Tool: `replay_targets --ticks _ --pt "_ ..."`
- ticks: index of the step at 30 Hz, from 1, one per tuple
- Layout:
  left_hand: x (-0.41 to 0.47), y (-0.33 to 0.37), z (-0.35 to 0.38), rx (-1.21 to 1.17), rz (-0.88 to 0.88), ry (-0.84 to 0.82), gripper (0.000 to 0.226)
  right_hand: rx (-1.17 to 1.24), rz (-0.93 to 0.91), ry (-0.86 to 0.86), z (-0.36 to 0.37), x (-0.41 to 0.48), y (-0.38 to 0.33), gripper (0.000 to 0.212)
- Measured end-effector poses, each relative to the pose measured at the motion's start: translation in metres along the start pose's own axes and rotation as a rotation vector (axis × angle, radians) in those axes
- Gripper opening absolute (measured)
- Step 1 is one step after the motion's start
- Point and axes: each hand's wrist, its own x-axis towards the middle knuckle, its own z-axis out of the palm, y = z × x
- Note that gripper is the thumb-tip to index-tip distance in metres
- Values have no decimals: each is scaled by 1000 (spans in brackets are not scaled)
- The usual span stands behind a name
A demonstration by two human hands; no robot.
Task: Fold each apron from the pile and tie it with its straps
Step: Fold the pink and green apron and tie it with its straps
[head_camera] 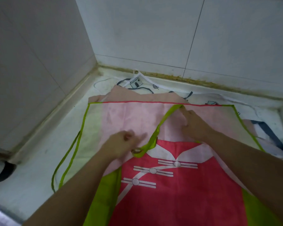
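A pink and red apron (183,190) with lime green trim lies spread on the white counter, its bib folded over the pale pink skirt part. Its green neck strap (160,124) runs diagonally across the fabric. My left hand (121,144) pinches the strap's lower end by a metal ring (136,150). My right hand (193,123) pinches the strap's upper end near the apron's far edge. A green waist strap (67,154) trails off the apron's left side.
Under the pink apron lie other aprons: a beige one (126,95) and a white printed one (137,82) with dark blue straps (268,132) at the right. Tiled walls (137,30) close the counter at the back and left. A dark round object (2,172) sits at the left edge.
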Motion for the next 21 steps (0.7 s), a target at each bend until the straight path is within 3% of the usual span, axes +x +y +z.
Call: replay_targets --ticks 2,4,5,8,10,12,18,21 --pt "6 1 18 97 40 -167 60 139 13 97 -7 4 0 69" --pt "17 4 26 279 123 -158 34 209 16 116 -14 7 2 59" --pt "24 8 26 287 142 -101 28 232 15 123 -19 10 4 53" --pt "45 29 5 -63 85 183 24 291 5 231 -37 15 2 42" --pt "62 43 -16 -257 77 468 14 367 7 327 -50 27 -2 43" --pt "77 53 -27 -276 103 561 12 423 18 330 -57 42 -3 47" --pt "118 65 -18 -42 0 309 23 107 172 -94 -53 73 3 65" --pt "128 79 -18 -10 -82 121 26 27 164 -66 -46 77 1 55"
